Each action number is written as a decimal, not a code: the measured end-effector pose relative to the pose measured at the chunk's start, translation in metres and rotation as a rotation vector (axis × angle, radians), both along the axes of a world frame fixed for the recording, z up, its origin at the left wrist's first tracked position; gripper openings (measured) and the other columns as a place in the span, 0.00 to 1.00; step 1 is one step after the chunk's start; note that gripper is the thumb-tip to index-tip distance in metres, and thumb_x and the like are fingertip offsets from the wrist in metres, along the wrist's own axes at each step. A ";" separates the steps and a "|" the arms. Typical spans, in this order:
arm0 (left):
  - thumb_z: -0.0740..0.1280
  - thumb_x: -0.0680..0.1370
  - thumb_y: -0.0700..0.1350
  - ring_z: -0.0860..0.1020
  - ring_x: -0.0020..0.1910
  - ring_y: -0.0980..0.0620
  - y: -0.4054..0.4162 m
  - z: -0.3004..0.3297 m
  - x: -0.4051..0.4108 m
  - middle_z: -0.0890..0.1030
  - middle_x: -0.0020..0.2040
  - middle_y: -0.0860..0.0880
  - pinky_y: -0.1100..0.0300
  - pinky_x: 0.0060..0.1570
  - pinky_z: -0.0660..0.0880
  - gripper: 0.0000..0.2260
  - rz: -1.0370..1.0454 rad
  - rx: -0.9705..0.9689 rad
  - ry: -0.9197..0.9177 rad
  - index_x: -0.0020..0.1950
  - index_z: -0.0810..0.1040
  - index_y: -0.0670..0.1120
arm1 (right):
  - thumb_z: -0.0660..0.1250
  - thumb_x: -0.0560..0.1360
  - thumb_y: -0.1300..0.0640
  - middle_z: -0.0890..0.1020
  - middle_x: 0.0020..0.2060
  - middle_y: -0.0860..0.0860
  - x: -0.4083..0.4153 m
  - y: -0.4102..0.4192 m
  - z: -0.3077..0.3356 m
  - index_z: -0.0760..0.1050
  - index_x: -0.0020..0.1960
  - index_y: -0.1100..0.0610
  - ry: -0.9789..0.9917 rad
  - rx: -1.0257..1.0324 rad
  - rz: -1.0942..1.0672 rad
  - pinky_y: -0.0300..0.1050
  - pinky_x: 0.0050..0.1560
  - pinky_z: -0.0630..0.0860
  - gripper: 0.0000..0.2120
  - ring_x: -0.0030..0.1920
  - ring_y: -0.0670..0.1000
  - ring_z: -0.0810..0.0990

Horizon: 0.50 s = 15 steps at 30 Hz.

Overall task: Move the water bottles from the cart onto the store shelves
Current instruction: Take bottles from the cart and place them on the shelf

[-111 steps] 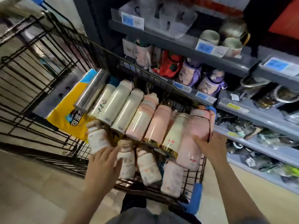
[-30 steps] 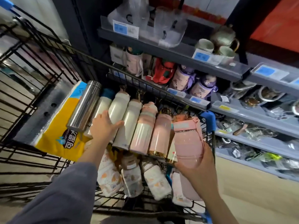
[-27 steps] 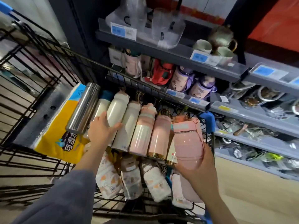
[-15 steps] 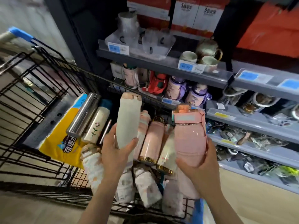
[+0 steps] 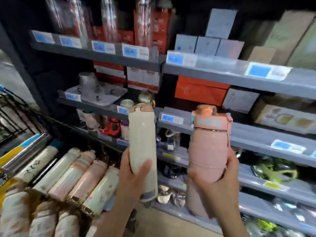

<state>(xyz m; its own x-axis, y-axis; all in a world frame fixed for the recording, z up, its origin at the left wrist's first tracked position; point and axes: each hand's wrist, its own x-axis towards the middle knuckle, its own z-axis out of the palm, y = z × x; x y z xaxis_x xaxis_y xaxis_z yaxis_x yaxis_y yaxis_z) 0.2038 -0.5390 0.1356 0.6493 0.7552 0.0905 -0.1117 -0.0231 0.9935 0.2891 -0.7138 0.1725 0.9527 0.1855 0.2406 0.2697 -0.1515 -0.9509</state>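
2 hands hold bottles; more fill the cart.

Two bottles stand upright in front of the shelves: the slim bottle in the left hand, and to its right, apart from it, the wide bottle in the right hand. At the lower left, the cart holds a row of bottles lying side by side. Boxes sit on the shelf behind the two held bottles.
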 end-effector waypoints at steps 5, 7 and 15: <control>0.78 0.68 0.51 0.78 0.51 0.58 -0.036 0.054 0.052 0.76 0.55 0.56 0.67 0.38 0.75 0.28 -0.051 0.090 -0.091 0.62 0.66 0.59 | 0.81 0.60 0.60 0.74 0.51 0.33 0.042 -0.037 0.051 0.62 0.66 0.40 -0.149 0.080 -0.022 0.30 0.40 0.70 0.43 0.45 0.29 0.74; 0.78 0.67 0.44 0.76 0.52 0.59 -0.043 0.075 0.067 0.75 0.55 0.58 0.66 0.38 0.75 0.33 -0.048 0.098 -0.102 0.65 0.65 0.57 | 0.82 0.59 0.58 0.74 0.50 0.32 0.055 -0.043 0.076 0.63 0.64 0.39 -0.208 0.104 -0.014 0.30 0.40 0.70 0.42 0.45 0.29 0.75; 0.77 0.60 0.54 0.77 0.52 0.59 -0.026 0.162 0.108 0.76 0.54 0.59 0.59 0.46 0.75 0.32 0.028 0.143 -0.355 0.59 0.67 0.63 | 0.79 0.54 0.48 0.78 0.49 0.36 0.100 -0.032 0.184 0.64 0.62 0.38 -0.391 0.252 0.069 0.39 0.43 0.76 0.41 0.46 0.37 0.79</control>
